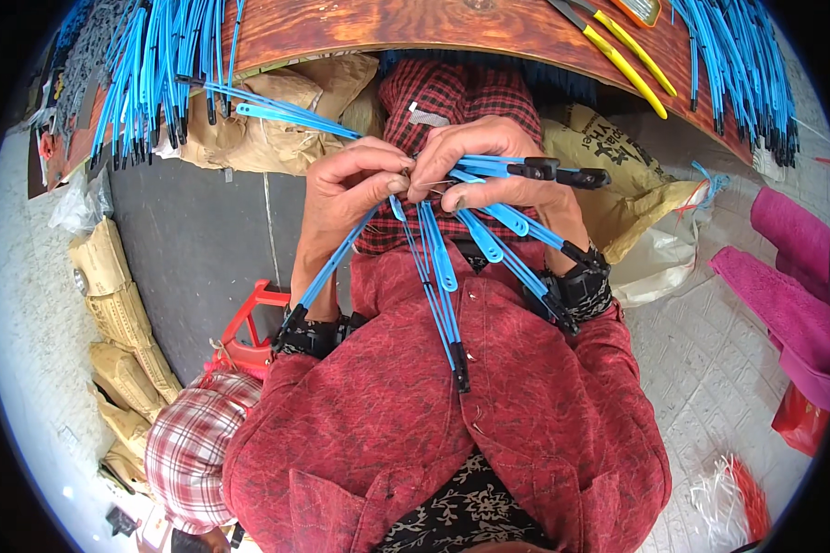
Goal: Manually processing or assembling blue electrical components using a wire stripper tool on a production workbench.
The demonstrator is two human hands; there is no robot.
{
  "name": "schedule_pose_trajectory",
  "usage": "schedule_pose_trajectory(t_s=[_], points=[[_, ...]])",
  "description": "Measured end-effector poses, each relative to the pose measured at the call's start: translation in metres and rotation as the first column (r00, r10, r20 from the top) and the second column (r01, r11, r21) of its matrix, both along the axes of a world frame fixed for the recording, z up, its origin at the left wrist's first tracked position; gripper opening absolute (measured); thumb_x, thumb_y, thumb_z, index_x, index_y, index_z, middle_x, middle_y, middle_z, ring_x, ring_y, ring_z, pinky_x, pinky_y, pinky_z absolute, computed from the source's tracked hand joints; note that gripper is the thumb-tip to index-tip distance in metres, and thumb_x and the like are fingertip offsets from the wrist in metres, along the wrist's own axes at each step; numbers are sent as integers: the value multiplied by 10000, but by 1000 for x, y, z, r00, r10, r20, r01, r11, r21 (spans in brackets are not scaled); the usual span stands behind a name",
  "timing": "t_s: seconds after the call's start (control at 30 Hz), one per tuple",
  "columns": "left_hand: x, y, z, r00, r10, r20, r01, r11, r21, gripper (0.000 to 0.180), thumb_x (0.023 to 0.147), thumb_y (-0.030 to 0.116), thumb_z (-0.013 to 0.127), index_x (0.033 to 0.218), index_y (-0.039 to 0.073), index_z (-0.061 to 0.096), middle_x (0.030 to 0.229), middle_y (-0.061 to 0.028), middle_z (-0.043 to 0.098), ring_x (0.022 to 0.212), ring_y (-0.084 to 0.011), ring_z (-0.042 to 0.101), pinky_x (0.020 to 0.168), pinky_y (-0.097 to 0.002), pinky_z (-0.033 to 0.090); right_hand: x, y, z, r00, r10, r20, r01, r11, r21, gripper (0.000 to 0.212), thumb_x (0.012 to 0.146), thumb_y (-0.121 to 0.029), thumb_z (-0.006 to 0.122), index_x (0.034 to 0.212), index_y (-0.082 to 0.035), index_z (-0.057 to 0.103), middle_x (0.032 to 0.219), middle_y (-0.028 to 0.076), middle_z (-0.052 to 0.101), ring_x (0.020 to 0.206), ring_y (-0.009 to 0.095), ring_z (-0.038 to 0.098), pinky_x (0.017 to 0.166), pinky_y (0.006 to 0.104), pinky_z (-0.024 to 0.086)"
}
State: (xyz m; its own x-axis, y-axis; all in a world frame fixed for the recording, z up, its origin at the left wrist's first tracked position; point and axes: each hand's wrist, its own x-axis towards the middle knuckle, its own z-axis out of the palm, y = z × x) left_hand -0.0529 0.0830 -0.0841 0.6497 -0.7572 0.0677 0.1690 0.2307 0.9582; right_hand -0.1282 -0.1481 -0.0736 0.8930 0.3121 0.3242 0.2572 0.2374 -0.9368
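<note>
Left hand: thumb and forefinger of the left hand (350,180) were closed to a pinch on something small; from where I stood, it was too small to identify.
Right hand: partly curled, the right hand (496,138) had blue strips (444,267) between fingers and thumb, its tips just beside the left's.
Blue strips: fanned from the meeting point of the hands, above the lap; several hung across the red jacket (369,369).
Grip advice: the work seemed best served by the right hand clamping and the left making small movements.
Spacing advice: the black ends (461,370) probably needed keeping apart, lest strips snag or cross.
Pliers: yellow-handled pliers (622,71) lay on the wooden surface (387,28), handles overhanging its edge.
Stock: more strips hung in bundles at the surface's left (157,78) and right (738,69).
</note>
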Motion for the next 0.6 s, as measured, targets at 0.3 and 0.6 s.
schedule_pose_trajectory(t_s=[0.3, 0.6], points=[[-1, -3, -4, 999, 26, -35, -28, 999, -47, 186, 898, -5, 738, 1083, -15, 748, 1008, -117, 683, 888, -173, 676, 761, -275, 555, 2, 0, -3, 1000, 9, 9, -9, 1000, 29, 212, 851, -109, 815, 1034, -17, 760, 982, 97, 770, 937, 186, 726, 845, 322, 570], [0, -4, -11, 999, 22, -38, -25, 995, -97, 202, 891, -18, 739, 1093, -12, 744, 1036, -130, 680, 892, -181, 682, 773, -279, 566, 0, -4, -4, 999, 35, -19, -34, 999, 42, 195, 862, -107, 806, 1027, -11, 762, 982, 105, 769, 937, 191, 727, 851, 334, 578]])
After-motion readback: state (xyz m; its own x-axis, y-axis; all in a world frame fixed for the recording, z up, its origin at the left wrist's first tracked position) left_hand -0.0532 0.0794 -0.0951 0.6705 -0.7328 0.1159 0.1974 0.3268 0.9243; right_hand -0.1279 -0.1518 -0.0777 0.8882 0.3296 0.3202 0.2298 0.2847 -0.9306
